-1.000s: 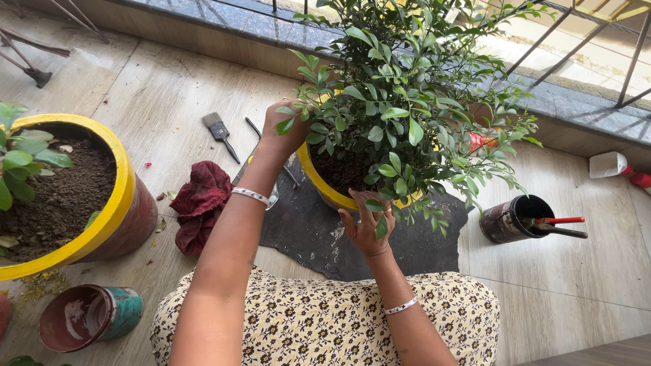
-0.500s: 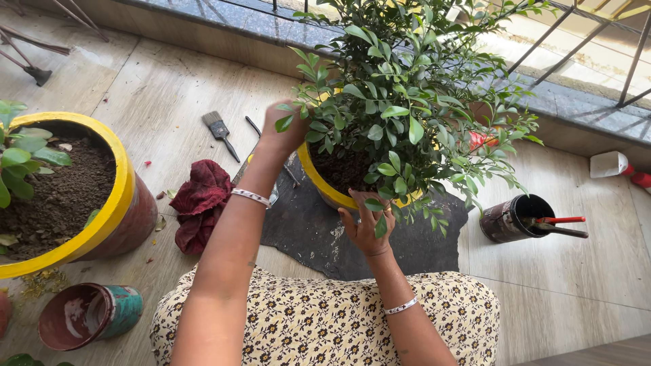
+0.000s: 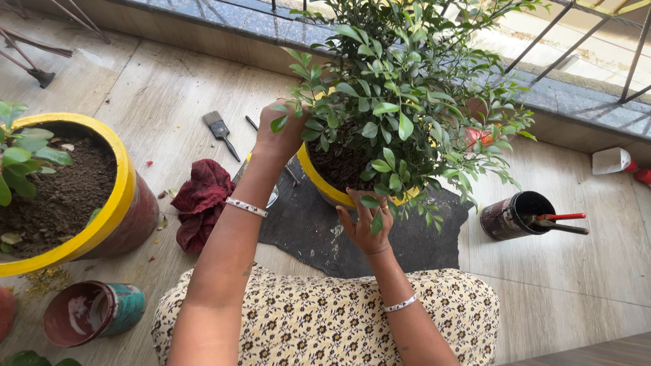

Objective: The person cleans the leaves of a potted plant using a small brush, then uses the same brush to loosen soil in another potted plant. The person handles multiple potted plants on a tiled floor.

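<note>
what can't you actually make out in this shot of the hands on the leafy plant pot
All in the head view:
- Left hand: fingertips hidden by leaves, so its grip is unclear.
- Right hand: fingers reach the yellow pot rim, but foliage covers the contact.
- Pot wall below the rim: hidden by the plant and both hands.
- Dark tin: its contents are too small to identify beyond a red handle.
- Large yellow pot: cut off by the left edge.

Packages: one small white box-shaped carton (image 3: 609, 161), lying on the pale floor at far right, below the railing ledge, just beside a red object (image 3: 642, 176) at the frame edge. Labels, signs, screens: none visible.
</note>
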